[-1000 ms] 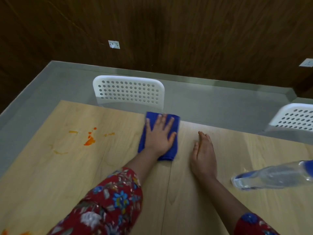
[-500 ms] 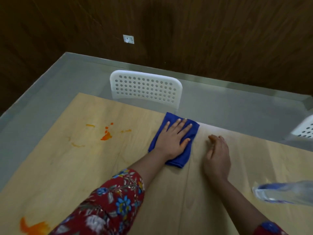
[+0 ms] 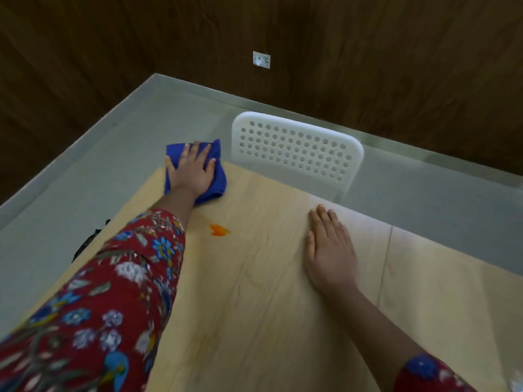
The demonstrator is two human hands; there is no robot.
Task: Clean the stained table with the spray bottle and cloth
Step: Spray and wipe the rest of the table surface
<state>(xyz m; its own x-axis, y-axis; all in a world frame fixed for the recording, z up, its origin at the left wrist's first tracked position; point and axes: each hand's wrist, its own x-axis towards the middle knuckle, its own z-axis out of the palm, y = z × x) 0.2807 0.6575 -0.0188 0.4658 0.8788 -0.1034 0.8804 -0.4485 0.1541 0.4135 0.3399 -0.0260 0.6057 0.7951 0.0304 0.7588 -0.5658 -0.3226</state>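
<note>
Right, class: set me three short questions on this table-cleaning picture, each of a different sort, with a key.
1. True or false: an orange stain shows on the table.
2. The cloth is: A red, B blue, C white.
3. Which hand presses the cloth at the table's far corner?
Key: 1 true; 2 B; 3 the left hand.
</note>
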